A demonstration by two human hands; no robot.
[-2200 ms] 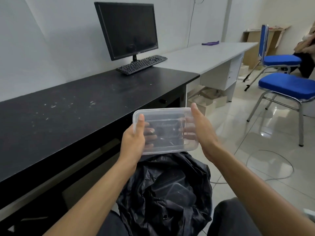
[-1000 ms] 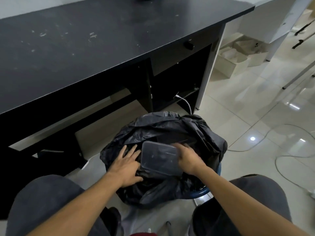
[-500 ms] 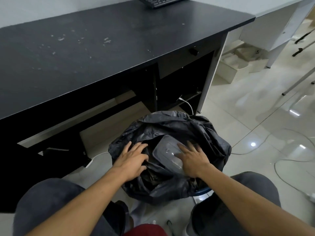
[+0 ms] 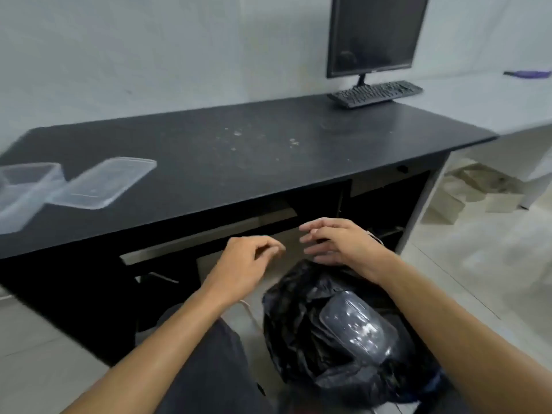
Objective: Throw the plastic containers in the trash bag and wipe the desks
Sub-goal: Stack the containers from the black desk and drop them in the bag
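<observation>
"Clear plastic, thin-walled by the look of it. How would those tubs have handled?"

"Lightly, I judged. The nearer tub (image 4: pixel 101 182) and the far-left tub (image 4: pixel 25 189) lay close together on the left end of the black desk (image 4: pixel 268 156). Both looked almost weightless, springy and a little slick, and a hard squeeze would probably have buckled the walls. The stiffer rim at the short ends seemed the place to take one, thumb over the lip."

"And the one already thrown away?"

"The binned tub (image 4: pixel 355 327) lay on top inside the black trash bag (image 4: pixel 292 330), low in front of the person and just short of the desk."

"What of the hands?"

"Neither held anything. The left hand (image 4: pixel 245 264) hovered before the desk's front edge, fingers loosely curled and touching nothing. The right hand (image 4: pixel 343 243) hung just above the bag's far rim, fingers spread and relaxed. It looked clear of the plastic, though blur made that hard to swear to."

"The wiping?"

"Not begun, I'd say. Pale specks (image 4: pixel 239 134) dotted the desk top, and no cloth showed."
</observation>
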